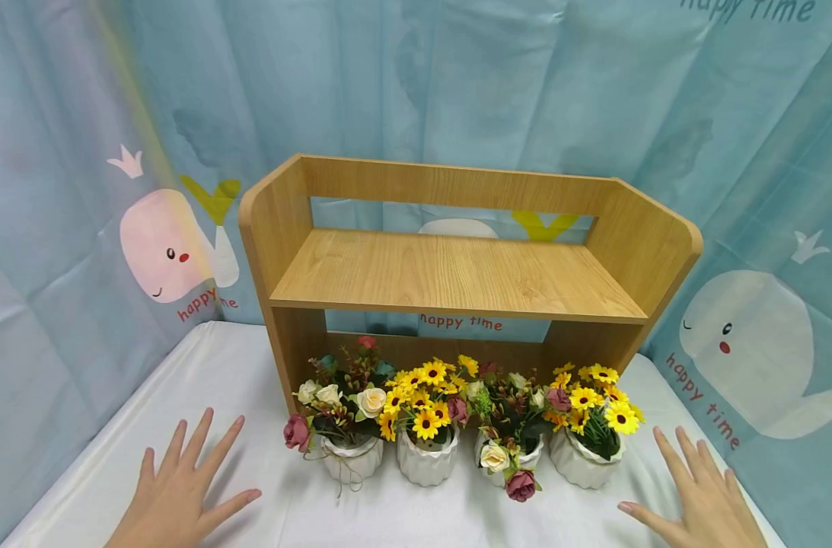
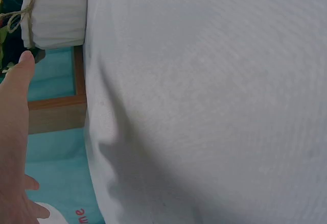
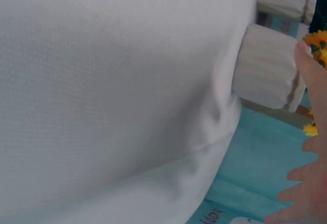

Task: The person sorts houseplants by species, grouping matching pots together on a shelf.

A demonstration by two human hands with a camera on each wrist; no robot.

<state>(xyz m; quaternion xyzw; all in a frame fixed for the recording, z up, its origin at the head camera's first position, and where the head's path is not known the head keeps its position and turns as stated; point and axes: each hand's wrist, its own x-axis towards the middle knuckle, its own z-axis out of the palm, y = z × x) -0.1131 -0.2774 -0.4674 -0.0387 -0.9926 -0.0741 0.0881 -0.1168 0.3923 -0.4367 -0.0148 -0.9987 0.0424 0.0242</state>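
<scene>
My left hand (image 1: 176, 487), fingers spread and straight, is over the white cloth at the front left, holding nothing. My right hand (image 1: 706, 495) is spread the same way at the front right. Between them several white ribbed pots stand in a row. Nearest the left hand is a pot (image 1: 352, 461) of cream and dusky-pink roses, tied with twine. Beside it stands a pot (image 1: 427, 460) of yellow sunflowers, then another rose pot (image 1: 530, 454) with blooms drooping in front. The rightmost sunflower pot (image 1: 585, 463) is nearest the right hand.
A two-tier wooden shelf (image 1: 457, 274) stands right behind the pots, its upper board bare and its lower part partly hidden by flowers. White cloth (image 1: 285, 510) covers the table. Blue curtains (image 1: 470, 84) printed with whales enclose the back and both sides.
</scene>
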